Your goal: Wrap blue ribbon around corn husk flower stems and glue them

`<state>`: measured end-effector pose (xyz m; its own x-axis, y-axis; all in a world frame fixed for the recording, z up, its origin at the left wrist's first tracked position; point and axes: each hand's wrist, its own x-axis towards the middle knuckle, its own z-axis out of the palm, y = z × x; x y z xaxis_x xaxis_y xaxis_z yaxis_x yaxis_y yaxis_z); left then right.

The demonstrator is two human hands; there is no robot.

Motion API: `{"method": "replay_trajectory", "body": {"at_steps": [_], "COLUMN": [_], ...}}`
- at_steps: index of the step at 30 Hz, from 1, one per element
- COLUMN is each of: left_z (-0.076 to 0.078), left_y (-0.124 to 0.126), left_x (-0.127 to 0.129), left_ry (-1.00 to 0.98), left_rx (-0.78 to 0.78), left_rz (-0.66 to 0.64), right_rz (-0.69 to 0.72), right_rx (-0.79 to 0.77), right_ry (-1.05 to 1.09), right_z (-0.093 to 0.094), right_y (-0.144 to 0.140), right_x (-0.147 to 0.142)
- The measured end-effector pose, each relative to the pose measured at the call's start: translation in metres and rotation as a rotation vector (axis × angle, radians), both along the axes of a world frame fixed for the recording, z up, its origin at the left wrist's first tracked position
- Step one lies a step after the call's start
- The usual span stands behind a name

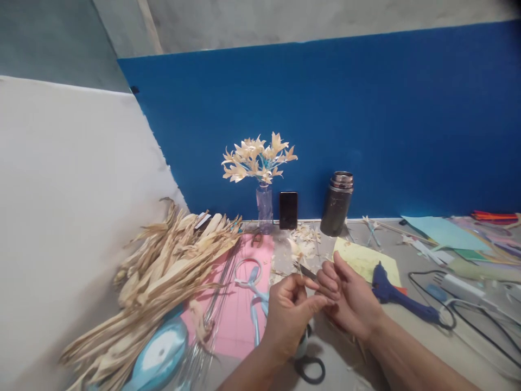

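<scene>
My left hand (291,307) is closed in a pinch, thumb and fingers meeting the fingertips of my right hand (350,298). My right fingers are curled inward with the thumb raised. Whatever sits between the fingers is too small or hidden to name. A dark pointed blade (306,271) shows just beyond the fingertips; I cannot tell whether a hand holds it. Below my left hand is a black scissor handle (310,370), partly covered. Pale husk scraps (304,243) lie on the table past my hands.
Dried corn husks (175,266) pile up at left beside a blue ribbon roll (160,353), wires and pink paper (240,320). Behind stand a vase (264,209) of husk flowers (258,157), a phone (288,210) and a dark flask (337,205). A corded blue glue gun (401,298) lies right.
</scene>
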<state>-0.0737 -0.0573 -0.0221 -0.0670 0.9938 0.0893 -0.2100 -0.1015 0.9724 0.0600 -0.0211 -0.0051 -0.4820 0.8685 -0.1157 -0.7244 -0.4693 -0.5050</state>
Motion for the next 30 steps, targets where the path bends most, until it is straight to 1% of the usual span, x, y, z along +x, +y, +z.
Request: {"method": "replay_trajectory", "body": {"at_steps": [4, 8, 11, 16, 19, 22, 25, 27, 30], "left_z": [0.0, -0.003, -0.005, -0.003, -0.001, 0.0, 0.001, 0.002, 0.002], "left_y": [-0.006, -0.004, -0.002, -0.004, -0.004, -0.002, 0.001, 0.003, 0.004], "left_x": [0.002, 0.004, 0.004, 0.002, 0.001, 0.002, 0.002, 0.002, 0.0], "left_ry": [0.148, 0.241, 0.298, 0.26, 0.225, 0.205, 0.193, 0.203, 0.234], "left_rx": [0.041, 0.018, 0.014, 0.059, 0.081, 0.047, -0.028, -0.068, -0.077], "left_rz": [0.038, 0.106, 0.128, 0.168, 0.167, 0.139, 0.12, 0.137, 0.178], "right_rz": [-0.093, -0.139, -0.176, -0.198, -0.168, -0.143, -0.146, -0.146, -0.142], "right_rx": [0.005, 0.024, 0.029, 0.062, 0.061, 0.066, 0.074, 0.083, 0.083], "right_ry": [-0.076, -0.098, -0.116, -0.113, -0.094, -0.124, -0.16, -0.185, -0.215], "right_z": [-0.005, -0.01, -0.013, -0.016, -0.016, -0.015, -0.015, -0.016, -0.018], "right_y": [0.004, 0.004, 0.002, -0.002, -0.003, -0.004, -0.005, -0.006, -0.006], "right_x": [-0.004, -0.003, -0.003, -0.001, 0.001, 0.001, 0.001, 0.0, 0.0]}}
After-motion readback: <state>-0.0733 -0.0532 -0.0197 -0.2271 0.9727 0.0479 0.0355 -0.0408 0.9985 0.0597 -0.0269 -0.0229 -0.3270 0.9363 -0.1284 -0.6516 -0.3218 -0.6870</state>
